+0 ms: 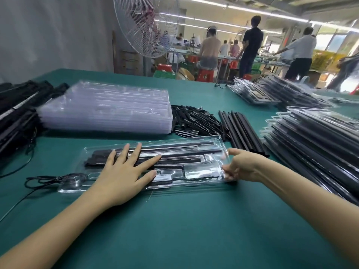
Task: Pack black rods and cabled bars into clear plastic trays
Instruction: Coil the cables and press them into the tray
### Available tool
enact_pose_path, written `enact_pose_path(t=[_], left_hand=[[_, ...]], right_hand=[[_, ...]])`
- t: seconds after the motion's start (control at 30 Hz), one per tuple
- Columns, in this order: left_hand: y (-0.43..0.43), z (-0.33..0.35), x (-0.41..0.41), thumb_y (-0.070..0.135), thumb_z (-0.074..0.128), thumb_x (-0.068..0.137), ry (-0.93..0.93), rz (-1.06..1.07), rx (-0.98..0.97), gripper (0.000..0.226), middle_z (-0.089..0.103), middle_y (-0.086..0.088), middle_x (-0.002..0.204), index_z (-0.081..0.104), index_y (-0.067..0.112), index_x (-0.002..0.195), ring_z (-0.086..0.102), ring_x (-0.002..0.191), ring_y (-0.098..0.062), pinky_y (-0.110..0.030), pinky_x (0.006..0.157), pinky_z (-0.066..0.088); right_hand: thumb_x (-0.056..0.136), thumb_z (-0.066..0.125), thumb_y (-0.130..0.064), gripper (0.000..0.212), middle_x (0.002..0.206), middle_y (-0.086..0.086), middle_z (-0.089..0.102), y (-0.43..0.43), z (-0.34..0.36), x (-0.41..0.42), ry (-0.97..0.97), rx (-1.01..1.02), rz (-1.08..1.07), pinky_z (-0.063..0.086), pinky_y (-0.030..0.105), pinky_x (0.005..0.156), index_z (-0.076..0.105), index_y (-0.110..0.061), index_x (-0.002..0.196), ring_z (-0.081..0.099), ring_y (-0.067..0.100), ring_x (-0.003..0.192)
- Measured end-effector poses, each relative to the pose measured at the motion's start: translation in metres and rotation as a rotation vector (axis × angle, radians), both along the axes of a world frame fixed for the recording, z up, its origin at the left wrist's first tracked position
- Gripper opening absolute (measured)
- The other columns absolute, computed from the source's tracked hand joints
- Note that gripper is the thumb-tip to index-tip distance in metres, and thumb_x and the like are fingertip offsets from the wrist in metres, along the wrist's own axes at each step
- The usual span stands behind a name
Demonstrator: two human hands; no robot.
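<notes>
A clear plastic tray lies on the green table in front of me, holding long black rods and bars in its slots. A thin black cable spills out of its left end. My left hand lies flat on the tray's left half with fingers spread, pressing on the black bars. My right hand pinches the tray's right edge between thumb and fingers. Loose black rods lie just behind the tray on the right.
A stack of empty clear trays stands behind on the left, with a heap of short black pieces beside it. Packed trays are piled at the right and far right. Black cabled bars lie far left. People stand beyond a fan.
</notes>
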State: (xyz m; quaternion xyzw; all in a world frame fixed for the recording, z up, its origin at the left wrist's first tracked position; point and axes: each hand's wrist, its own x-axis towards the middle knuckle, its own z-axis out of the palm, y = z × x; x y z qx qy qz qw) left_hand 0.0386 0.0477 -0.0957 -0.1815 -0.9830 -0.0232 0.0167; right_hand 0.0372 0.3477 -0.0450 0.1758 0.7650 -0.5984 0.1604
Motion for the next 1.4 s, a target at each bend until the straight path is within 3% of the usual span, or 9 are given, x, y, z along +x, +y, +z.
enact_pose_path(t=[0.2, 0.43, 0.6, 0.73, 0.87, 1.0, 1.2, 1.3, 1.4], left_hand=[[-0.002, 0.002, -0.003, 0.072, -0.011, 0.074, -0.009, -0.004, 0.009, 0.044, -0.019, 0.006, 0.157, -0.028, 0.075, 0.114, -0.019, 0.145, -0.021, -0.044, 0.116, -0.008], [-0.01, 0.004, -0.006, 0.075, -0.016, 0.064, -0.02, -0.001, 0.009, 0.053, -0.021, 0.008, 0.156, -0.027, 0.076, 0.116, -0.019, 0.145, -0.019, -0.043, 0.117, -0.008], [-0.012, 0.003, -0.007, 0.075, -0.016, 0.063, -0.027, 0.009, 0.003, 0.055, -0.021, 0.007, 0.156, -0.025, 0.075, 0.118, -0.02, 0.144, -0.019, -0.043, 0.117, -0.009], [-0.014, 0.003, -0.008, 0.075, -0.014, 0.064, -0.026, 0.018, 0.007, 0.054, -0.02, 0.007, 0.157, -0.023, 0.075, 0.118, -0.02, 0.144, -0.019, -0.043, 0.117, -0.009], [-0.012, 0.003, -0.008, 0.075, -0.011, 0.066, -0.017, 0.03, 0.024, 0.052, -0.017, 0.002, 0.158, -0.019, 0.077, 0.118, -0.02, 0.144, -0.017, -0.041, 0.117, -0.008], [-0.012, 0.002, -0.007, 0.074, -0.004, 0.077, -0.02, 0.037, 0.009, 0.043, -0.017, 0.0, 0.158, -0.02, 0.077, 0.117, -0.021, 0.144, -0.017, -0.041, 0.118, -0.008], [-0.013, 0.002, -0.007, 0.068, 0.006, 0.087, -0.021, 0.031, 0.023, 0.04, -0.017, 0.002, 0.158, -0.02, 0.077, 0.117, -0.02, 0.144, -0.015, -0.04, 0.117, -0.009], [-0.013, 0.003, -0.007, 0.068, 0.006, 0.088, -0.015, 0.035, 0.02, 0.041, -0.016, 0.001, 0.158, -0.02, 0.075, 0.118, -0.02, 0.144, -0.016, -0.04, 0.117, -0.009], [-0.013, 0.003, -0.007, 0.068, 0.006, 0.088, -0.006, 0.042, 0.021, 0.041, -0.015, 0.001, 0.159, -0.019, 0.075, 0.12, -0.019, 0.144, -0.016, -0.04, 0.117, -0.008]], right_hand=[[0.088, 0.031, 0.023, 0.055, 0.079, 0.017, 0.047, 0.0, 0.0, -0.005, -0.034, -0.038, -0.027, 0.045, 0.035, 0.061, 0.032, -0.003, 0.137, 0.043, 0.021, 0.057], [0.09, 0.032, 0.019, 0.041, 0.069, 0.012, 0.05, -0.009, -0.01, -0.008, 0.037, 0.023, -0.015, 0.041, 0.028, 0.046, 0.046, -0.019, 0.088, 0.045, 0.018, 0.051], [0.092, 0.037, 0.014, 0.031, 0.069, 0.011, 0.051, -0.014, -0.018, -0.014, 0.095, 0.138, -0.037, 0.04, 0.028, 0.048, 0.05, -0.012, 0.105, 0.047, 0.019, 0.051], [0.088, 0.054, 0.01, 0.053, 0.075, 0.017, 0.058, -0.005, -0.017, -0.014, 0.055, 0.119, 0.038, 0.051, 0.033, 0.065, 0.039, -0.01, 0.135, 0.055, 0.025, 0.061], [0.09, 0.057, 0.002, 0.006, 0.064, 0.015, 0.059, 0.0, -0.006, -0.016, -0.003, 0.212, 0.2, 0.054, 0.024, 0.052, 0.052, 0.001, 0.093, 0.059, 0.017, 0.05], [0.095, 0.049, 0.001, 0.02, 0.062, 0.014, 0.06, 0.0, 0.0, -0.026, -0.081, 0.307, 0.348, 0.053, 0.026, 0.053, 0.046, -0.001, 0.075, 0.06, 0.02, 0.054], [0.091, 0.048, 0.009, 0.013, 0.064, 0.013, 0.054, 0.018, -0.001, -0.024, -0.137, -0.017, 0.383, 0.053, 0.028, 0.058, 0.046, -0.003, 0.088, 0.05, 0.017, 0.052], [0.092, 0.046, 0.006, 0.02, 0.058, 0.007, 0.038, 0.02, -0.002, -0.022, -0.152, -0.057, 0.446, 0.05, 0.024, 0.064, 0.052, -0.004, 0.075, 0.038, 0.013, 0.051], [0.09, 0.045, 0.009, 0.026, 0.055, 0.005, 0.054, 0.016, -0.002, -0.025, -0.161, -0.036, 0.317, 0.049, 0.022, 0.053, 0.055, -0.004, 0.07, 0.052, 0.013, 0.048]])
